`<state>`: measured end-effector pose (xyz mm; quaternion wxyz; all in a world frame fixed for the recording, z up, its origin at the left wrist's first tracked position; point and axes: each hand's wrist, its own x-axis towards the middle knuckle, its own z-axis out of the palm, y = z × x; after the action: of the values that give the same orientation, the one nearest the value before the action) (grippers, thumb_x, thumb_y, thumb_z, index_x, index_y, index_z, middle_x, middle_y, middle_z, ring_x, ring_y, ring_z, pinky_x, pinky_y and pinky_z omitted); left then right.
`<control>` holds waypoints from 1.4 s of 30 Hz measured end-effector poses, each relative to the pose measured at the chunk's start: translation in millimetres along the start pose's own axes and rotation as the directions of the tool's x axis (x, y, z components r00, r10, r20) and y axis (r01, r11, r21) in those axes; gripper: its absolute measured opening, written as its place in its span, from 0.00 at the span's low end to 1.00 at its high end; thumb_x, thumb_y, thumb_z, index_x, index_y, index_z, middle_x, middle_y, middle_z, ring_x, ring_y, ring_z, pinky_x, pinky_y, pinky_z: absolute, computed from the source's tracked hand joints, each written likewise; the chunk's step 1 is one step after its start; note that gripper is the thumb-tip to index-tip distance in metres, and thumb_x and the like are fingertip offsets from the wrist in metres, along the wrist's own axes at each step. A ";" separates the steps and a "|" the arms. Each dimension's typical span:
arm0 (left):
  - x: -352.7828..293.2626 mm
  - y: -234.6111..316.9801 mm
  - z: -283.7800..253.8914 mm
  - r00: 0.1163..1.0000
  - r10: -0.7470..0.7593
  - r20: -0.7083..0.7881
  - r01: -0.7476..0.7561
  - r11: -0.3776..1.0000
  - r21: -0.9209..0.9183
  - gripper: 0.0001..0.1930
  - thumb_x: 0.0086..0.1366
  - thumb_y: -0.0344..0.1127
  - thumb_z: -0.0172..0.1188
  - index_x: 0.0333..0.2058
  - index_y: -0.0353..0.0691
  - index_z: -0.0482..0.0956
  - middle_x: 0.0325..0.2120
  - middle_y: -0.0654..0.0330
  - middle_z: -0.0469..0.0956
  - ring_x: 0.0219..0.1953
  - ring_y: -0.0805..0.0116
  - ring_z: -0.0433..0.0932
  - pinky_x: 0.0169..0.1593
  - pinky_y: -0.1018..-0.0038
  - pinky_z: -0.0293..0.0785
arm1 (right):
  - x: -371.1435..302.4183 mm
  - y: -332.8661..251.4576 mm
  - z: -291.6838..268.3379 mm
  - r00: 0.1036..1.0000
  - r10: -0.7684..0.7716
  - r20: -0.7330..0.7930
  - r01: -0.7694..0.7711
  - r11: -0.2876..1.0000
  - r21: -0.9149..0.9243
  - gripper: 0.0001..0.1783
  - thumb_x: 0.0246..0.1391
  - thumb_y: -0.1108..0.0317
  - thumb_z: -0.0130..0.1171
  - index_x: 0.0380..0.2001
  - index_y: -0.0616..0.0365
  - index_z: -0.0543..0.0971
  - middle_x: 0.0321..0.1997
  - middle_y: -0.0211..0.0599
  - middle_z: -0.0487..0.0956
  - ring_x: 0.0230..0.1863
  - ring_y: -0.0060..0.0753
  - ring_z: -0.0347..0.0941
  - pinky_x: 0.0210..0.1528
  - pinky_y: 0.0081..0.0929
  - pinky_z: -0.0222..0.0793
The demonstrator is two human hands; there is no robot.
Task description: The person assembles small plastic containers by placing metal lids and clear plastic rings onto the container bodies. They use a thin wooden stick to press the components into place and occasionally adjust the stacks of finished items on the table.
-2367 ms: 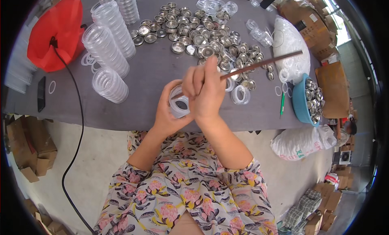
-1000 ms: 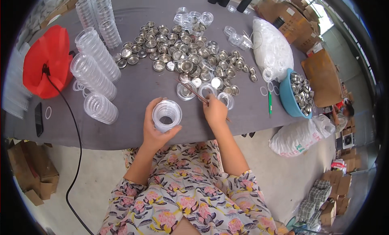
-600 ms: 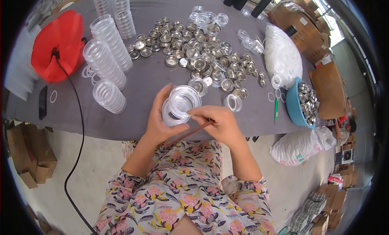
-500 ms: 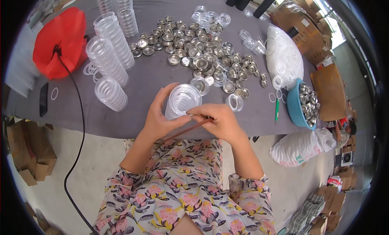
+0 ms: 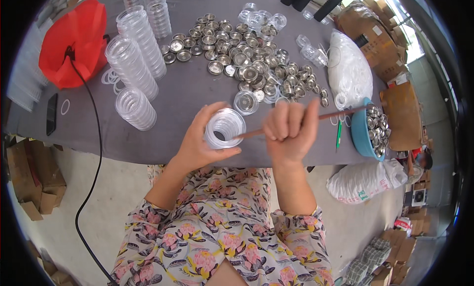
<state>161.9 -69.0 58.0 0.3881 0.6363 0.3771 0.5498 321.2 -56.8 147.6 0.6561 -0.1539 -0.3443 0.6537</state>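
Note:
My left hand [image 5: 197, 138] is curled round a clear plastic ringed stack [image 5: 232, 142] near the table's front edge, its round opening facing up. In my right hand [image 5: 291, 130], just to the right and blurred by motion, the fingers are closed round a thin brown stick [image 5: 340, 113]. One end of the stick reaches the stack's rim; the other points up and right, over the blue basin. A clear round piece with a metal disc [image 5: 246, 103] lies just beyond the stack.
Loose metal caps [image 5: 237, 46] cover the table's middle. Tall stacks of clear cups [image 5: 131, 61] stand at left beside a red cloth-like piece [image 5: 74, 41] with a black cable. At right are a blue basin [image 5: 363, 138] of metal caps, a white plastic bag [image 5: 348, 64] and a green pen [image 5: 338, 135].
My right hand has risen and turned away from the stack's rim. The stick has swung from pointing low left to lying across to the right. My left hand still holds the stack, now tilted.

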 end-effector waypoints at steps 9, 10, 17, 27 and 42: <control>-5.5 -11.3 8.7 1.000 -0.016 0.002 0.016 0.998 -0.060 0.42 0.35 0.39 0.74 0.51 0.37 0.64 0.46 0.56 0.70 0.50 0.62 0.70 0.61 0.62 0.51 | 7.4 40.3 2.9 0.995 -0.034 0.089 0.033 0.999 0.015 0.32 0.64 0.53 0.32 0.05 0.52 0.53 0.06 0.26 0.53 0.09 0.20 0.47 0.11 0.19 0.41; -5.5 -12.2 9.0 1.000 -0.007 -0.001 0.007 0.998 -0.058 0.42 0.35 0.39 0.74 0.51 0.37 0.64 0.46 0.56 0.70 0.50 0.62 0.70 0.61 0.62 0.51 | 12.1 41.7 1.3 0.990 -0.096 0.107 0.102 0.994 -0.046 0.32 0.64 0.53 0.33 0.05 0.52 0.53 0.06 0.26 0.53 0.09 0.20 0.48 0.12 0.19 0.42; -6.6 -10.5 8.9 1.000 -0.001 0.012 0.001 1.000 -0.017 0.43 0.35 0.31 0.74 0.53 0.34 0.61 0.46 0.57 0.69 0.49 0.68 0.69 0.53 0.72 0.65 | 9.5 4.3 12.9 0.977 0.002 0.212 0.104 0.866 -0.490 0.29 0.64 0.57 0.36 0.08 0.54 0.56 0.06 0.24 0.54 0.10 0.18 0.50 0.12 0.19 0.42; -7.6 -5.2 16.5 0.997 -0.049 -0.058 0.037 0.980 -0.196 0.42 0.37 0.34 0.74 0.52 0.35 0.62 0.44 0.56 0.70 0.48 0.65 0.70 0.53 0.69 0.63 | 28.2 44.5 28.5 0.999 -0.019 0.032 0.028 0.949 -0.314 0.32 0.63 0.53 0.36 0.04 0.50 0.53 0.04 0.26 0.52 0.07 0.19 0.46 0.10 0.19 0.41; -5.9 -14.2 19.5 0.999 -0.026 -0.024 0.019 0.970 -0.242 0.42 0.37 0.29 0.72 0.54 0.35 0.60 0.47 0.55 0.69 0.48 0.68 0.70 0.51 0.72 0.67 | -17.7 -18.7 -123.6 0.899 -0.378 -0.222 -0.078 0.359 -0.930 0.19 0.55 0.60 0.52 0.15 0.58 0.72 0.13 0.31 0.66 0.14 0.22 0.61 0.18 0.23 0.56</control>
<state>179.9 -70.0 40.9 0.4639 0.5723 0.3196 0.5960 417.6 -45.0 67.0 0.5697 -0.5905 -0.5203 0.2367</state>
